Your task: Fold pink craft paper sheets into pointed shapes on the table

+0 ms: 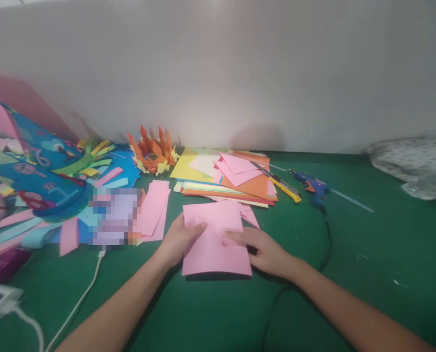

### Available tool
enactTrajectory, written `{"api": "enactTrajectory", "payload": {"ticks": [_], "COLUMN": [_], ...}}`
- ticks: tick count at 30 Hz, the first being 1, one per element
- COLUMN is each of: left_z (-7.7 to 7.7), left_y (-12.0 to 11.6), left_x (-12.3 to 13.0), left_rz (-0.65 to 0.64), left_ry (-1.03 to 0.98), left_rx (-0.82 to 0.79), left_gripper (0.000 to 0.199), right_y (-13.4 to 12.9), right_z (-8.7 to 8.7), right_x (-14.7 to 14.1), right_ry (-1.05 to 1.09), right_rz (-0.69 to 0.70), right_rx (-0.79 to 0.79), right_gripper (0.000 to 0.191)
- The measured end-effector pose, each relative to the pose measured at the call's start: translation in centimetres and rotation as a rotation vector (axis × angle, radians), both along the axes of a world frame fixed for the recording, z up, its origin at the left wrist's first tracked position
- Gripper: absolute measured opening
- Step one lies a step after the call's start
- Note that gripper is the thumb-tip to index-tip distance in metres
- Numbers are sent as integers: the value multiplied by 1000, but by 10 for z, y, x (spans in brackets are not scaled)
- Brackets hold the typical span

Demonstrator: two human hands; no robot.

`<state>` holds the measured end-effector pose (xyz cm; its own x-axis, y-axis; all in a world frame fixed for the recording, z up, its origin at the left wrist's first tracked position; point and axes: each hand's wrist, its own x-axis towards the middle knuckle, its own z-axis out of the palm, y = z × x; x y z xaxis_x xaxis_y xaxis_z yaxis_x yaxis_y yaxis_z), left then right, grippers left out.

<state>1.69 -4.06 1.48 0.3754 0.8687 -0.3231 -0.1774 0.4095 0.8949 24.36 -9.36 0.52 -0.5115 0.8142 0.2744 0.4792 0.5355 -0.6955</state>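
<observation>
A pink sheet of paper (216,254) is raised a little above the green table, its near edge slightly bowed. My left hand (179,240) grips its left edge, thumb on top and the other fingers hidden underneath. On the right side, my right hand (263,249) has fingers lying over the sheet and others behind its edge, so the paper sits between them. Just beyond the sheet are smaller pink pieces (250,215) and a stack of coloured papers (225,193). Pink strips (154,210) lie left of my left hand.
An orange paper crown (153,155), blue cone hats (56,188) and a blurred device with a white cable (87,296) are at left. A yellow cutter (286,189) and blue glue gun (315,188) lie right, its black cord crossing the green table (372,259).
</observation>
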Motion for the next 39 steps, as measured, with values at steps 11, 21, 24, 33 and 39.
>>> {"api": "enactTrajectory", "payload": {"ticks": [11,21,24,33,39], "left_z": [-5,-4,-3,4,12], "left_y": [3,2,3,12,0], "left_x": [-2,-2,0,-6,-6], "left_rz": [-64,-20,32,-173,-417], "left_ry": [171,156,107,156,279], "left_rx": [112,117,95,352,265], "left_gripper": [60,78,82,15,43], "right_y": [6,6,6,7,6], "right_z": [-9,-3,-1,-1,-1], "right_x": [4,3,2,2,0], "right_ry": [126,162,182,288,316], "right_rz": [-31,-139,-214,-384,-329], "right_rx": [60,28,0,-210,-351], "right_gripper": [24,33,32,35,31]}}
